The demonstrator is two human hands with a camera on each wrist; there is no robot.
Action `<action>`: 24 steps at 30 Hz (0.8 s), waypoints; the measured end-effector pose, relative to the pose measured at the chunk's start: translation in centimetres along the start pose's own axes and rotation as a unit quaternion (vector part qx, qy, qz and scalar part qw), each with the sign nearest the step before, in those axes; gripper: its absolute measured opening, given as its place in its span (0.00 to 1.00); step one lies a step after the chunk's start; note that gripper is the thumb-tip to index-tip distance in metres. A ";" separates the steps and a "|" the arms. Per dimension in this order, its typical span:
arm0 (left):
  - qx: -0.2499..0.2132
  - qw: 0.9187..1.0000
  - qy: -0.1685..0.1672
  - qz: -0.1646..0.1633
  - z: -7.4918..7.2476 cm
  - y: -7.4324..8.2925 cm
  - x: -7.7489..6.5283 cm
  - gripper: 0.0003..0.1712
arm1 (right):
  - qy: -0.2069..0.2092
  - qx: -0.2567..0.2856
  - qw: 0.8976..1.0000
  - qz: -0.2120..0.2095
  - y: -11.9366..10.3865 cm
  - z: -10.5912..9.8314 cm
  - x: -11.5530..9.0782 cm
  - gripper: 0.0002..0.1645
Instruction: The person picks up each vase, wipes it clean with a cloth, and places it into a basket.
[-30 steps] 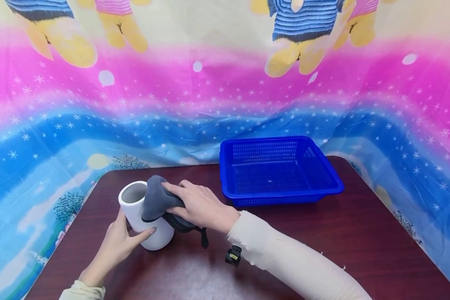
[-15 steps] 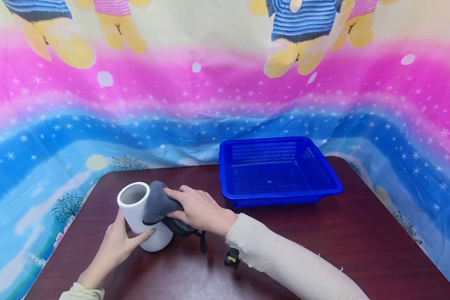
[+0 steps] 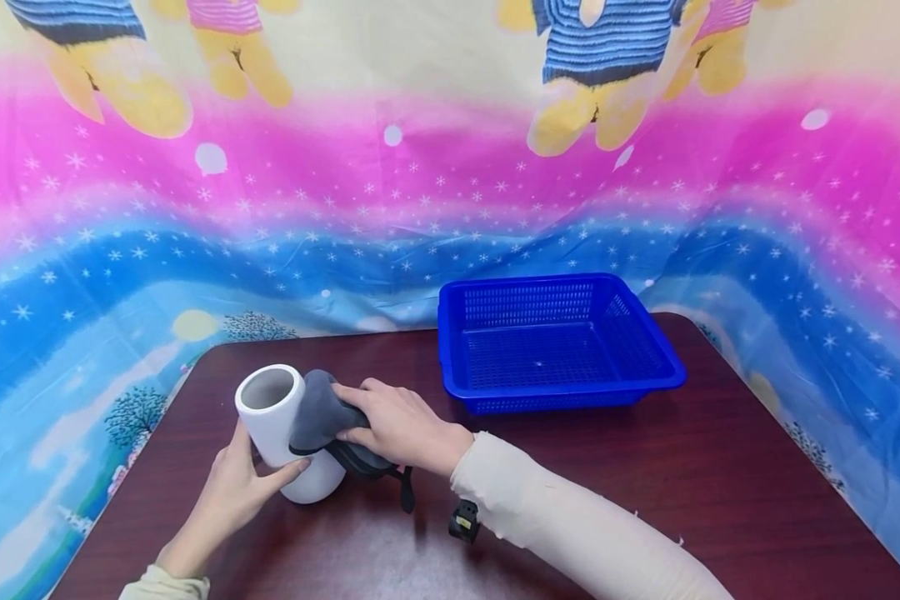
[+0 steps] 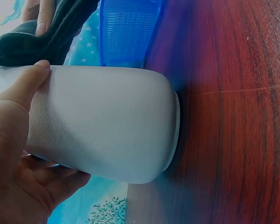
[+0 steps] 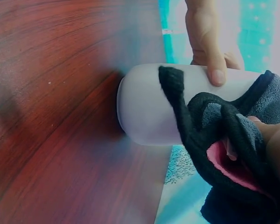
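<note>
Your left grip [image 3: 232, 483] curves round the lower half of the white vase [image 3: 272, 433], thumb on its near face and fingers behind, spread only as wide as the body. That hold seems meant to brace the piece against sideways push from the other hand. Your right grip [image 3: 405, 429] has thumb and fingers closed on a bunched grey cloth [image 3: 318, 417], which lies against the side of the vase below its rim. Bunching it probably gives you a thick pad, so that fabric rather than fingertips meets the white surface. A dark tab [image 3: 407, 496] dangles from the cloth, and the right wrist view shows a pink patch [image 5: 218, 158] in its folds.

You have the vase left of centre in the lower half of the head view, mouth up, its base on the reddish-brown worktop [image 3: 682, 467]; whether it leans slightly, you cannot tell. Resting it there likely lets the surface carry its weight.

Farther out, right of centre, the blue basket [image 3: 562, 390] stands well apart from your hands, perhaps to leave them room. By your right cuff, a black device [image 3: 464, 521] carries a yellow label [image 3: 464, 523], too small to read. You can make out no brand or lettering on the vase, cloth or basket.
</note>
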State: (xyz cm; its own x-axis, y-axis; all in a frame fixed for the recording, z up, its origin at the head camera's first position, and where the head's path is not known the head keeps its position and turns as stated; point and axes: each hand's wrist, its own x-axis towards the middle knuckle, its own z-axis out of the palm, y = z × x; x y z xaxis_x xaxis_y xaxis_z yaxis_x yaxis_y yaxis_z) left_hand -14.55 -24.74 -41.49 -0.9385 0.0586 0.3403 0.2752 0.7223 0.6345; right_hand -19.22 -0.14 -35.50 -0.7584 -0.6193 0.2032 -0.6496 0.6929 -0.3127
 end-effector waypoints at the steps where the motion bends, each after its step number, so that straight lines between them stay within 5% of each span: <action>1: -0.002 1.000 0.000 0.001 0.0 0.0 0.0 0.55 | -0.001 0.001 1.000 0.000 0.0 0.1 0.0 0.38; 24: 0.002 1.000 0.010 0.001 0.0 -0.2 -0.1 0.54 | -0.016 0.021 1.000 -0.001 0.5 1.3 -0.1 0.37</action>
State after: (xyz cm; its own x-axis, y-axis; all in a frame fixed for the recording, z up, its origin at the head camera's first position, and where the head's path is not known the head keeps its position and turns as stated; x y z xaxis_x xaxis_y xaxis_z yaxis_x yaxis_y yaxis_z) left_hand -14.49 -24.83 -41.66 -0.9336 0.0458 0.3554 0.2758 0.7250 0.6311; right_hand -19.44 -0.18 -36.85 -0.7552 -0.6319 0.1744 -0.6472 0.6766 -0.3512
